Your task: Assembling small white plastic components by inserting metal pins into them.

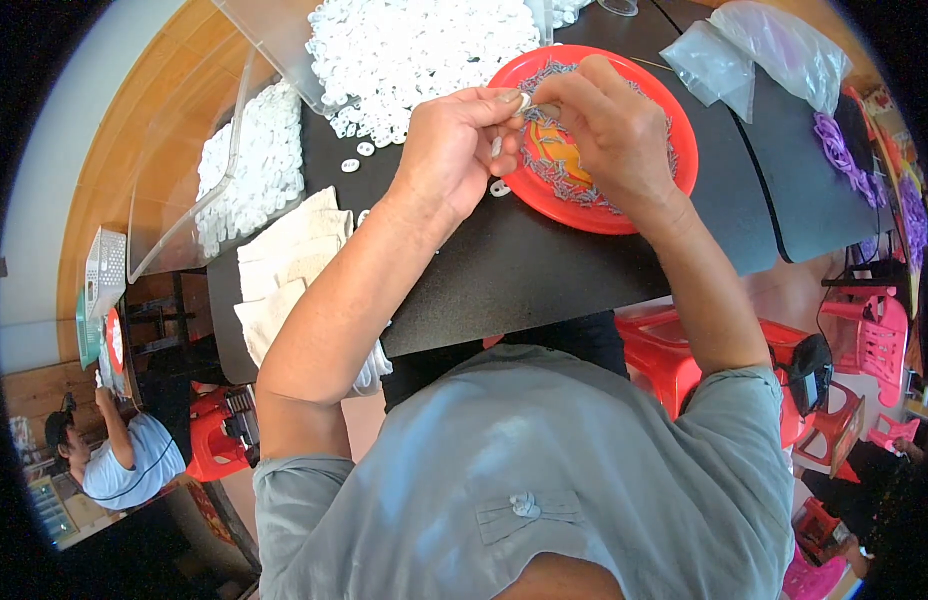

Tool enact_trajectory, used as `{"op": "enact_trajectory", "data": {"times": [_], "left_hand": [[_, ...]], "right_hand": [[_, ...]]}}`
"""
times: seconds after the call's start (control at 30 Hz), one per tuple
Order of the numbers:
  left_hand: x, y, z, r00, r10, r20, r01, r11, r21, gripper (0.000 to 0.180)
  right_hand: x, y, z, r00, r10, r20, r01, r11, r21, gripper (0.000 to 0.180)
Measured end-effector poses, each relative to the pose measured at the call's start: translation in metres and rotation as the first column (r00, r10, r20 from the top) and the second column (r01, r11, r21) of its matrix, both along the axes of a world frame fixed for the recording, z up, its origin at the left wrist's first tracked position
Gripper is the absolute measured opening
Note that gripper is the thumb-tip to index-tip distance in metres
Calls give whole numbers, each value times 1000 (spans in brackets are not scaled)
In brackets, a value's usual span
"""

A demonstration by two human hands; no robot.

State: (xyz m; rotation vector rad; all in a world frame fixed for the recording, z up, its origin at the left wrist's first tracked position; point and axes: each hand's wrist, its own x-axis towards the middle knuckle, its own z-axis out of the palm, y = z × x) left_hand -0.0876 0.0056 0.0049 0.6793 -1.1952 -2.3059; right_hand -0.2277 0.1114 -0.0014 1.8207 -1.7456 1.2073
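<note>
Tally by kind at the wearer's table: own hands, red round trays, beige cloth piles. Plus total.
Wearer's hands, left hand and right hand: 2
Red round tray: 1
Beige cloth pile: 1
Total: 4

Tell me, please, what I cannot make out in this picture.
- Head view: the full shape of the white piece in the left hand; the fingers cover it.
- Head view: whether the right hand grips anything; its own fingers hide it.
- Head view: part of the red tray, behind the right hand.
- Head view: the far end of the white pile, cut off by the top edge.
</note>
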Motion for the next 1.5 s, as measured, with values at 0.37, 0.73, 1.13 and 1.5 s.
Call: {"op": "enact_trajectory", "data": {"times": [0.37,0.73,1.13,1.5], "left_hand": [[-1,2,-1,1000,6,23,-6,1000,24,10],[-2,0,-8,1000,16,17,-18,995,94,10],[5,-2,-1,999,-39,-24,40,999,19,15],[6,14,10,993,-117,-18,114,986,-125,22]], "right_hand": [[-4,-4,-4,970,92,-225,-113,990,-79,17],[-1,-1,-4,984,179,-1,-179,983,-31,20],[-103,49,10,834,-550,-38,541,802,253,10],[-83,57,25,907,-405,116,359,887,291,20]]}}
